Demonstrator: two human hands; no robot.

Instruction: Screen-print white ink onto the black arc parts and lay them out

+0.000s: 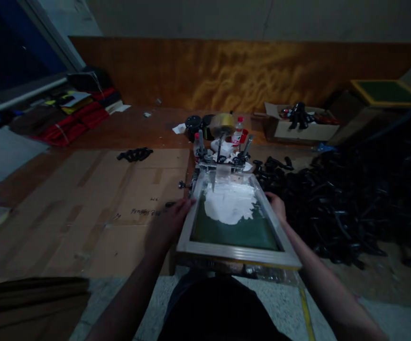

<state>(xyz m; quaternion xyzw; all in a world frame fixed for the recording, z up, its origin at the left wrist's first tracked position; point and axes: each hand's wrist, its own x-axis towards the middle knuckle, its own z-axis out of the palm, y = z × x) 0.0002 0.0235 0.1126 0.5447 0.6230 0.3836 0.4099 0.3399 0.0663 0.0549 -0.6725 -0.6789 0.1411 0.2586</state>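
Note:
A silver screen-printing frame [239,253] lies tilted before me, its green mesh [223,234] partly covered by thick white ink [230,203]. At the frame's left side is my left hand [173,218], fingers bent in against the edge. A small dark piece [170,204] shows beside it; whether I hold that is unclear. My right hand [277,206] is curled at the right side, its fingertips partly hidden by the frame. Whatever lies under the frame is out of sight. The far end of the frame is fixed in a metal clamp [223,163].
Black gloves [333,208] are heaped on the right, and one dark bundle [134,154] lies on cardboard [120,189] at left. Behind the clamp are bottles [239,127] and a tape roll [222,122]. A carton [297,130] stands back right; red fabric [73,124] is stacked back left.

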